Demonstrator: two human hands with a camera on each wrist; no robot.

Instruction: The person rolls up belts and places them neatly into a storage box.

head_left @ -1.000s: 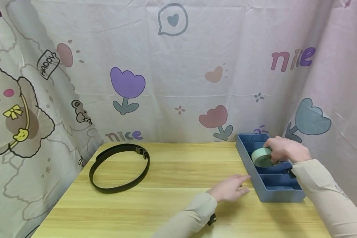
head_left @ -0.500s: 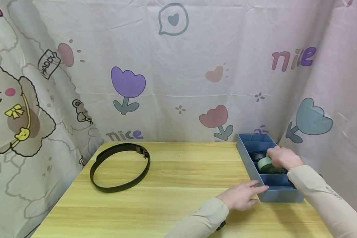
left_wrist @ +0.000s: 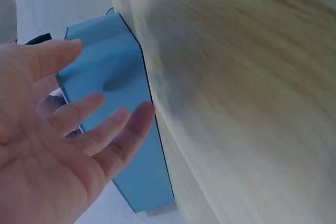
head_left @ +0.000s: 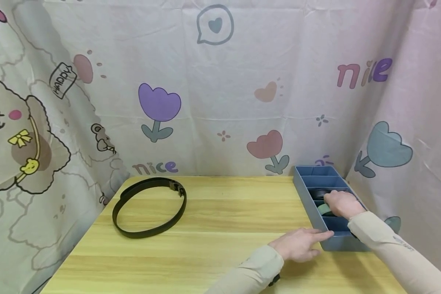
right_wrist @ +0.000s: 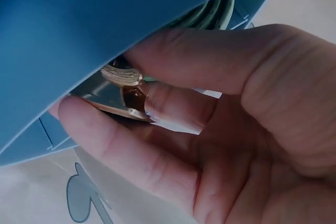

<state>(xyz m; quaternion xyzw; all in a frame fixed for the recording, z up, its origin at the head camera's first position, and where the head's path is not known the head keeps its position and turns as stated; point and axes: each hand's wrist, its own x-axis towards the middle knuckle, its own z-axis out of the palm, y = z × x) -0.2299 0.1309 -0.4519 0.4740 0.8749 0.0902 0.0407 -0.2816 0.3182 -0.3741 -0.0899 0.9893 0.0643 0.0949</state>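
A coiled green belt point(head_left: 324, 210) sits low in a compartment of the blue divided box point(head_left: 343, 244), partly covered by my right hand point(head_left: 343, 203). In the right wrist view the thumb and fingers of that hand close around the belt's gold buckle point(right_wrist: 125, 75), beside the green coils point(right_wrist: 227, 11). My left hand point(head_left: 297, 245) has its index finger stretched to the box's near left corner. Its fingers are spread in front of the blue wall point(left_wrist: 139, 182) in the left wrist view.
A dark coiled belt point(head_left: 317, 194) lies in the compartment behind the green one. On the left of the wooden table point(head_left: 220, 261), a black belt point(head_left: 143, 234) stands on edge in a loop. A printed curtain point(head_left: 220, 81) hangs behind and at both sides.
My right hand has brought the green belt down and nearer, from above the box into a compartment. The left hand has moved right, reaching the box's corner.
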